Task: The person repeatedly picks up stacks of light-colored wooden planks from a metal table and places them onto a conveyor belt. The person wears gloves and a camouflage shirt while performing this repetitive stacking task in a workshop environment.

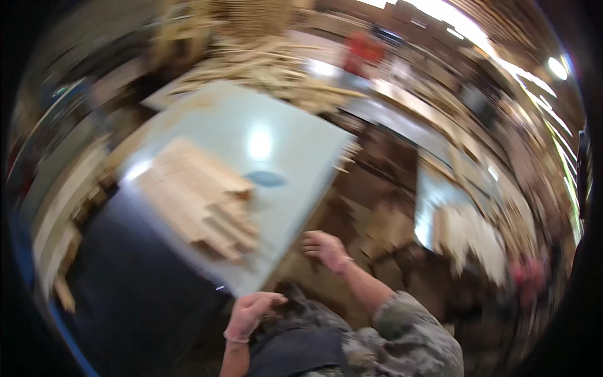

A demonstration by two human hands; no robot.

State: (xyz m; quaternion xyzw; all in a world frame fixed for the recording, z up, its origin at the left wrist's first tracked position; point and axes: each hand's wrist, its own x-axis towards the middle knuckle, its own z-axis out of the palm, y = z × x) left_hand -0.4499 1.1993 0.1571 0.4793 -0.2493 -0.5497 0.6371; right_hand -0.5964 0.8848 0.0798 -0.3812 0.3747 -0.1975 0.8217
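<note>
My left hand (pixel 250 313), in a pale thin glove, hovers by the near corner of a light blue-grey tabletop (pixel 295 151). Its fingers are loosely bent and somewhat apart, with nothing seen in them. Off the table's right edge, my right hand (pixel 326 250), gloved alike, is raised with half-curled fingers and also looks empty. A stack of pale wooden strips (pixel 191 191) lies on the tabletop, its ends uneven toward my hands. Neither hand touches it. Motion blurs the whole picture.
Loose wooden sticks (pixel 270 69) are heaped beyond the table. A dark panel (pixel 141 283) fills the near left. More pale strips (pixel 465 239) rest on another surface at right. Red-clad figures, blurred, appear at the back (pixel 363 53) and far right (pixel 527 273).
</note>
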